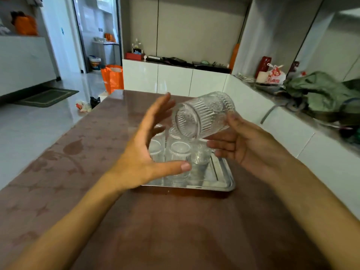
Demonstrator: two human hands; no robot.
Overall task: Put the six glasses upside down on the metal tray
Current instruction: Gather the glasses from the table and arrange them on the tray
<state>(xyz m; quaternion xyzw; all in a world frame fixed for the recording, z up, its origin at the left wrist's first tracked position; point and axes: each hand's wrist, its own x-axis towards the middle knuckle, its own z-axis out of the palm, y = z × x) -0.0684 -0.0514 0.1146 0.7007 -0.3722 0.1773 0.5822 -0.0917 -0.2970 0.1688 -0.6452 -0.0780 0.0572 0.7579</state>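
Right hand gripping ribbed glass, tilting it mouth-down for the metal tray; left hand released, spread to steady it

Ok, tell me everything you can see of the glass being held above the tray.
The held glass is clear, with vertical ribs and an embossed pattern near its base. It looks empty and lies tilted almost sideways in the air, mouth toward the camera and lower left, above the glasses on the metal tray. The right hand supports it from below; the open left hand seems not to touch it.
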